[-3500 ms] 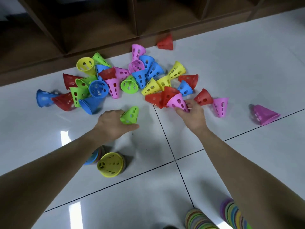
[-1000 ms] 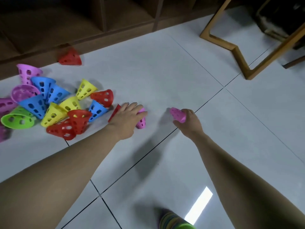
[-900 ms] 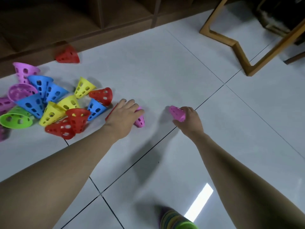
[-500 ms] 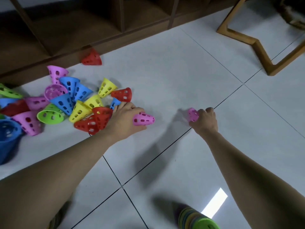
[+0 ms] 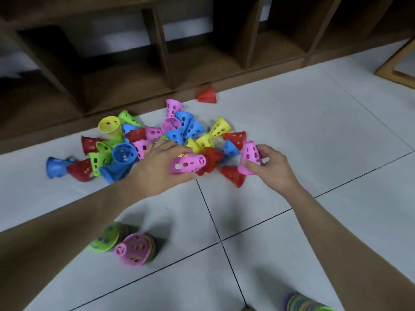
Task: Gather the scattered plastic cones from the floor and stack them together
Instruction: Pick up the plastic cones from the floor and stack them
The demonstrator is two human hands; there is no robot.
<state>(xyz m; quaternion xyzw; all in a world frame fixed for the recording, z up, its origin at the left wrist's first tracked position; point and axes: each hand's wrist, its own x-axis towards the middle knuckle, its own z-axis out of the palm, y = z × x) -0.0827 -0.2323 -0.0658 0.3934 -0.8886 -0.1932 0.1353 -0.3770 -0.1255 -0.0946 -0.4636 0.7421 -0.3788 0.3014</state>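
Observation:
A heap of several perforated plastic cones (image 5: 179,133) in red, blue, yellow, green and pink lies on the white tile floor. My left hand (image 5: 161,167) holds a pink cone (image 5: 188,163) on its side, narrow end pointing right. To its right my right hand (image 5: 269,169) grips another pink cone (image 5: 249,158) nearly upright, narrow end up. The two pink cones are apart, a red cone (image 5: 233,176) on the floor between and below them. A lone red cone (image 5: 207,95) lies by the shelf base.
A dark wooden shelf unit (image 5: 161,63) runs along the back, a wooden frame leg (image 5: 395,72) at far right. Two stacks of nested cones lie near me, one green-ended (image 5: 105,240), one pink-ended (image 5: 134,249). Another stack (image 5: 307,304) shows at the bottom edge.
Both hands have lifted their pink cones off the floor and brought them back toward the heap, closer together. The view has swung left, showing the whole heap and the stacks.

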